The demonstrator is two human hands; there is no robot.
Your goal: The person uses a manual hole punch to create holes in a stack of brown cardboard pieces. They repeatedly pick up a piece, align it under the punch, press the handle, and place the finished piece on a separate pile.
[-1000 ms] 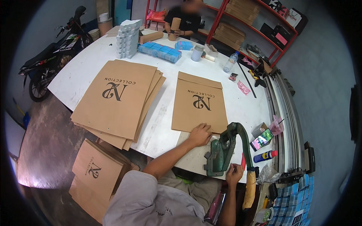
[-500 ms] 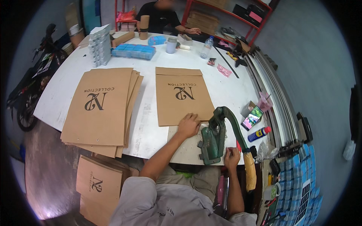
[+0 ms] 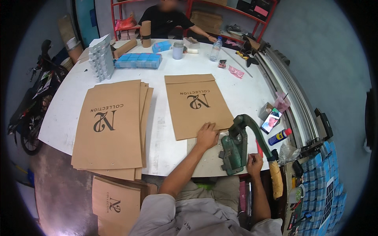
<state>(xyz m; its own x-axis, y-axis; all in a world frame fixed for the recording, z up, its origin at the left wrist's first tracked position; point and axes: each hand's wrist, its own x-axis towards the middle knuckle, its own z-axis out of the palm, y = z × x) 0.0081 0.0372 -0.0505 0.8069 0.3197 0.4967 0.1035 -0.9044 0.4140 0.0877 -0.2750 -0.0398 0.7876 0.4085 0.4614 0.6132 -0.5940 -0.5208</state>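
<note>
A flat brown paper bag (image 3: pixel 197 116) with a folded top edge and dark print lies in front of me. My left hand (image 3: pixel 208 135) rests on its near edge, fingers laid out on the paper. Just right of the bag stands a green hand-lever press (image 3: pixel 235 151), its curved lever ending in a tan-wrapped handle (image 3: pixel 276 181). Beside the press base, my right hand (image 3: pixel 254 164) has its fingers pinched together; anything between them is too small to tell. A stack of similar bags (image 3: pixel 108 133) lies to the left, small holes showing near the top bag's near edge.
More brown bags (image 3: pixel 116 196) sit below the table's left edge. A phone (image 3: pixel 271 120) and a blue spray can (image 3: pixel 279 136) stand right of the press. Blue packs (image 3: pixel 138 60), a jar (image 3: pixel 178 51) and a water bottle (image 3: pixel 215 49) are farther back, near a seated person (image 3: pixel 165 23).
The whole view has shifted slightly. My hands keep their places at the bag and press. Across the table, the other person's hand has moved right, closer to the bottle.
</note>
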